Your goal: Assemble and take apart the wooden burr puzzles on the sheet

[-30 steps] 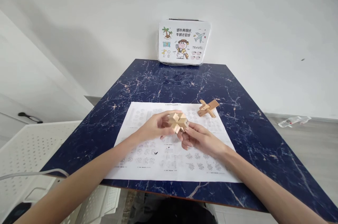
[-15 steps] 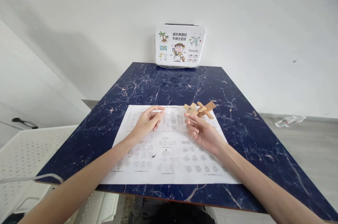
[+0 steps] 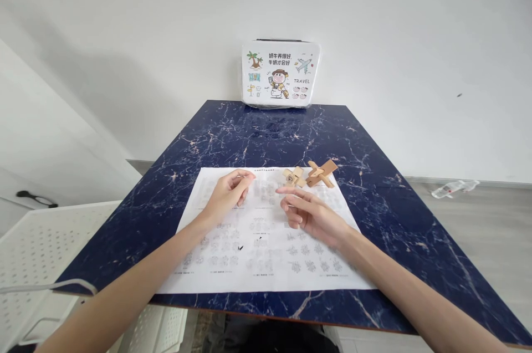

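Moved since the earlier frame: the pale wooden puzzle (image 3: 293, 177), previously held between both hands, now rests on the far right part of a printed sheet (image 3: 187, 285). Brown wooden puzzle (image 3: 321, 173) sits just beside it on the right, at the sheet's corner, limiting room on that side. Right hand (image 3: 313, 211) is empty, index finger extended, other fingers loosely bent and apart; it hovers just nearer the wearer than the pale puzzle, covering some diagrams. Left hand (image 3: 230, 189) is also empty, fingers curled; whether thumb and index touch cannot be told. It covers print on the sheet's left. Beneath lies a blue marbled table (image 3: 270, 145). White case (image 3: 281, 73) stands upright at its far edge, before the wall (image 3: 374, 20). Left: white perforated rack (image 3: 25, 242) and cable (image 3: 70, 285). Right: clear bottle (image 3: 451, 189) on the floor.
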`<move>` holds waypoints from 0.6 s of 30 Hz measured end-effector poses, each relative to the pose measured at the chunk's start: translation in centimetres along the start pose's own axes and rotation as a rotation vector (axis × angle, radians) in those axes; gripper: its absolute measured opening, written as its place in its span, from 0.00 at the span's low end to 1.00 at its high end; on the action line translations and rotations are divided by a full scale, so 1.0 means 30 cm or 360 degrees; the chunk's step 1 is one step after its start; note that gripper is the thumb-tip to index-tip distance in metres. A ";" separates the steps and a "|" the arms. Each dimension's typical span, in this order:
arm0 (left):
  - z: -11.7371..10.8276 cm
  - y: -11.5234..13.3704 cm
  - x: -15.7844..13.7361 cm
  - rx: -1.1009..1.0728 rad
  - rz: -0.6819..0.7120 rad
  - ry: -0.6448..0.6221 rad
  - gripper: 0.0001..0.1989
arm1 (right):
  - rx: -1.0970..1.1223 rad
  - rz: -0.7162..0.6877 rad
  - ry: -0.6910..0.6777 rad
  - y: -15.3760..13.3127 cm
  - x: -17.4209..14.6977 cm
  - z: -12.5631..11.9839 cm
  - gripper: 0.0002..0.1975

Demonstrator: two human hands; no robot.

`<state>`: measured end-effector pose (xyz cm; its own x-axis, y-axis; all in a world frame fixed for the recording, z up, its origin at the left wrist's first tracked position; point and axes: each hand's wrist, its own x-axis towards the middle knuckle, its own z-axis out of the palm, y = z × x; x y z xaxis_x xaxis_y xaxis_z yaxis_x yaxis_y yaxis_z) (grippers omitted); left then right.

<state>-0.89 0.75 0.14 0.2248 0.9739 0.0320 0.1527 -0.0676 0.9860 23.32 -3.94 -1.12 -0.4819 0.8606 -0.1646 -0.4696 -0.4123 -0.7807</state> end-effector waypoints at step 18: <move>-0.011 0.017 0.006 0.0114 -0.0054 0.0051 0.12 | 0.0084 -0.0104 0.0396 -0.030 0.015 -0.014 0.32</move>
<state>-1.09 0.98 0.69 0.1875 0.9823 0.0050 0.2284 -0.0485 0.9724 23.85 -3.06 -0.75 -0.2555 0.9303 -0.2631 -0.5349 -0.3627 -0.7631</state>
